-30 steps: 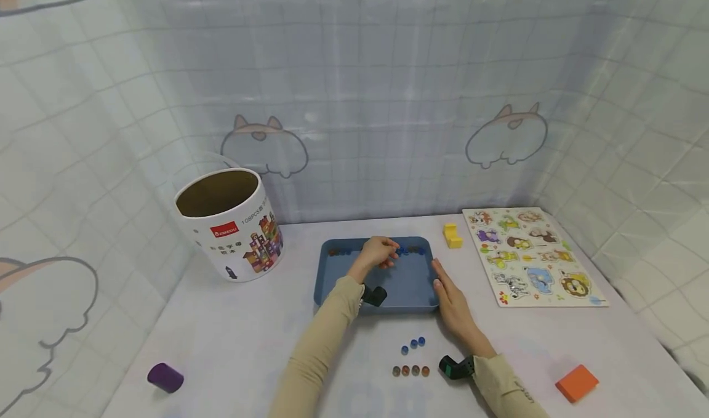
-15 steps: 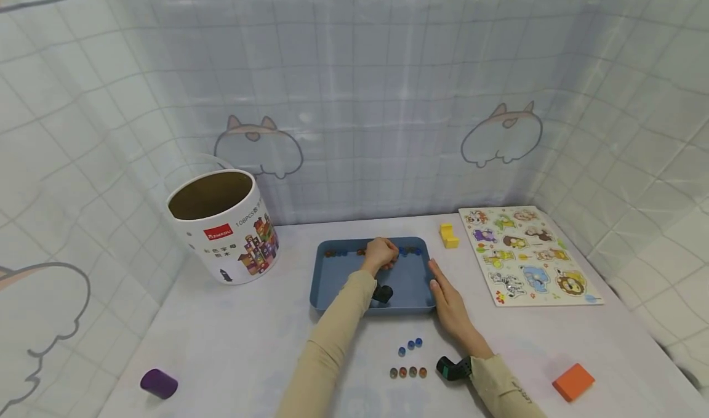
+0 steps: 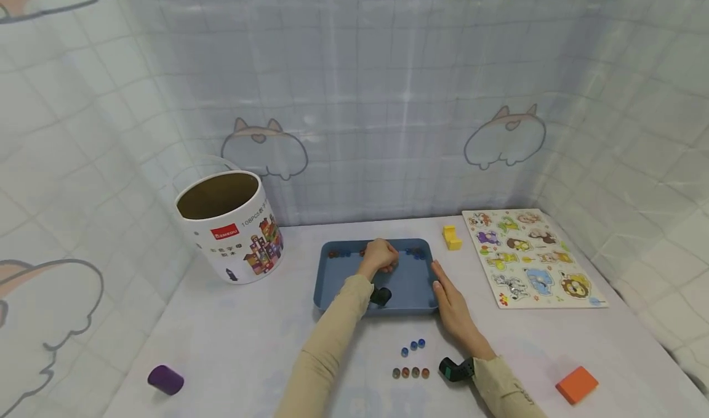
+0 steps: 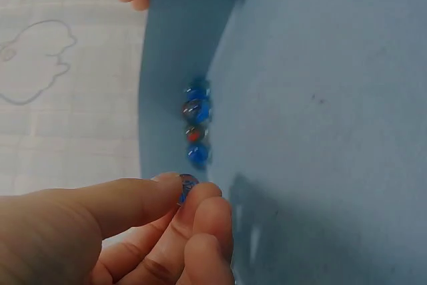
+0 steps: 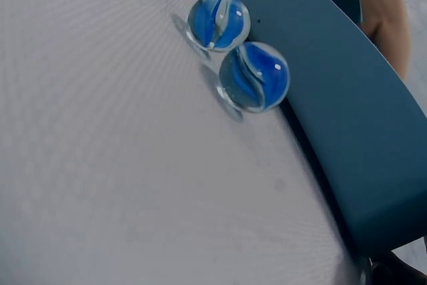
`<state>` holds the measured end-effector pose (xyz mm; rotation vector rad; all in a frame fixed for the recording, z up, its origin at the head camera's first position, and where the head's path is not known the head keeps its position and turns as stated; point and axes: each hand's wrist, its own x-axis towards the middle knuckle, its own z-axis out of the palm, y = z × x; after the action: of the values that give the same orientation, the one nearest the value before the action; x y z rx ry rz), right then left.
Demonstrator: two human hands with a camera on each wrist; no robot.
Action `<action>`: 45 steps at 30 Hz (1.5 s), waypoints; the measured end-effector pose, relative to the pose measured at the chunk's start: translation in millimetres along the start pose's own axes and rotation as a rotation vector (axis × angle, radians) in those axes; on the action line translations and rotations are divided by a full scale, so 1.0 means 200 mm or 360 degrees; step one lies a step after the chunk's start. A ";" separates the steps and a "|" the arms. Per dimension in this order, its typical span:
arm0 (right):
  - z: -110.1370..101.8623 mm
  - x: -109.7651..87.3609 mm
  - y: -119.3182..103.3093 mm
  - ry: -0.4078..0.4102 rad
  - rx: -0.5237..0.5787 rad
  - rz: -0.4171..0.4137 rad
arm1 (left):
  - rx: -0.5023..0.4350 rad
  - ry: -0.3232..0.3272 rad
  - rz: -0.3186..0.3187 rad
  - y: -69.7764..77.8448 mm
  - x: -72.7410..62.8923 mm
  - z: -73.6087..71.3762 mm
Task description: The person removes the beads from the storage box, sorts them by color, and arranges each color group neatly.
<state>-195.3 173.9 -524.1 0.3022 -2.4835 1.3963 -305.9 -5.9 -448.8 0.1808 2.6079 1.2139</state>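
Observation:
My left hand (image 3: 380,257) reaches into the blue tray (image 3: 410,292), near its far wall. In the left wrist view, its thumb and fingers pinch a clear marble with blue in it (image 4: 189,183). Just beyond the fingertips, several blue and reddish marbles (image 4: 197,154) sit in a line along the tray wall; others lie left of the hand in the head view. My right hand (image 3: 455,310) rests against the tray's right side, fingers straight. Three blue-swirled marbles (image 5: 255,77) lie on the table before the tray.
Nearer me is a row of several brownish marbles (image 3: 406,372). A large white bucket (image 3: 232,245) stands at left, an animal puzzle board (image 3: 534,258) at right. A yellow block (image 3: 452,238), an orange block (image 3: 576,385) and a purple cylinder (image 3: 165,380) lie around the tray.
My left hand has shifted slightly left along the far wall, away from the marbles at the right, and its fingers look more curled. The right hand stays at the tray's side.

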 end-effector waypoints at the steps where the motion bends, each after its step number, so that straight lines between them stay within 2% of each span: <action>1: 0.00 0.00 0.00 -0.0005 -0.0003 0.0003 | -0.0025 0.0001 0.0008 -0.01 -0.01 -0.01; 6: 0.00 -0.01 -0.01 -0.0046 0.0006 0.0043 | -0.0206 -0.0018 0.0015 -0.04 -0.04 -0.04; 8: 0.00 -0.01 -0.02 -0.0054 0.0012 0.0061 | -0.0281 -0.0056 0.0018 -0.06 -0.07 -0.05; 11: -0.01 -0.01 -0.01 -0.0060 0.0002 0.0069 | -0.0328 -0.0126 0.0076 -0.07 -0.12 -0.07; 18: -0.02 0.00 -0.01 -0.0049 -0.0029 0.0060 | -0.0465 -0.0334 0.0241 -0.05 -0.37 -0.11; 22: -0.02 0.01 -0.01 -0.0047 -0.0050 0.0064 | -0.0490 -0.0428 0.0296 -0.08 -0.51 -0.10; 24: -0.02 0.01 -0.01 -0.0049 -0.0052 0.0064 | -0.0484 -0.0490 0.0295 -0.13 -0.58 -0.07; 28: -0.01 0.00 0.00 -0.0043 -0.0056 0.0062 | -0.0438 -0.0618 0.0212 -0.23 -0.68 0.00; 31: -0.01 -0.01 0.00 -0.0036 -0.0048 0.0057 | -0.0337 -0.0618 0.0164 -0.29 -0.71 0.04; 35: -0.01 -0.01 0.01 -0.0045 -0.0022 0.0039 | -0.0197 -0.0531 0.0171 -0.32 -0.73 0.07; 40: -0.01 -0.01 0.00 -0.0045 -0.0030 0.0035 | -0.0097 -0.0468 0.0200 -0.30 -0.72 0.08; 45: -0.01 -0.01 -0.01 -0.0032 0.0004 0.0043 | -0.0010 -0.0461 0.0239 -0.24 -0.72 0.08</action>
<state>-193.3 174.9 -522.8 0.2857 -2.5113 1.4137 -163.3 -56.2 -470.4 0.5192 2.3734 1.1456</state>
